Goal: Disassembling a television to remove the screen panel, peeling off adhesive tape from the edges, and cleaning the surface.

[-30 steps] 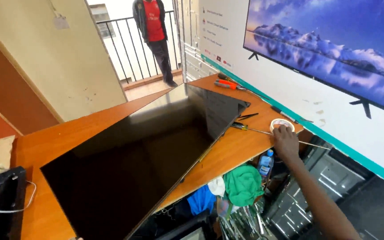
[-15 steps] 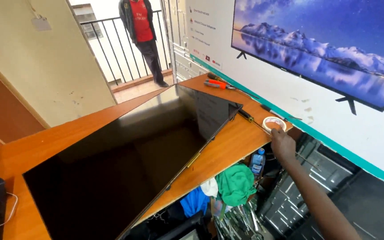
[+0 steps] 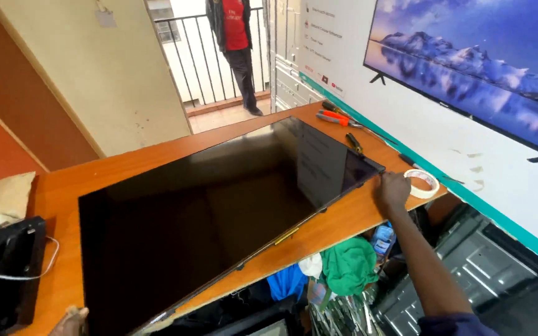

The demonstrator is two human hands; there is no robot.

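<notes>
My right hand (image 3: 393, 190) curls on the far corner of the big dark screen (image 3: 219, 218) lying flat on the table (image 3: 126, 168). A tape roll (image 3: 421, 183) sits at three o'clock, pliers (image 3: 337, 117) at twelve. My left hand (image 3: 70, 320) shows barely; grip unclear.

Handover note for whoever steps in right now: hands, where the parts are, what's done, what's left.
Right hand: at the far right corner of the flat screen panel, fingers on its edge; grip unclear.
Left hand: barely in view at the panel's near left corner.
Panel lies flat, glass up, on the orange table.
Tape roll sits just right of the right hand; screwdrivers and pliers behind it.
Done: panel laid out. Left: panel edge work; tape untouched.
</notes>
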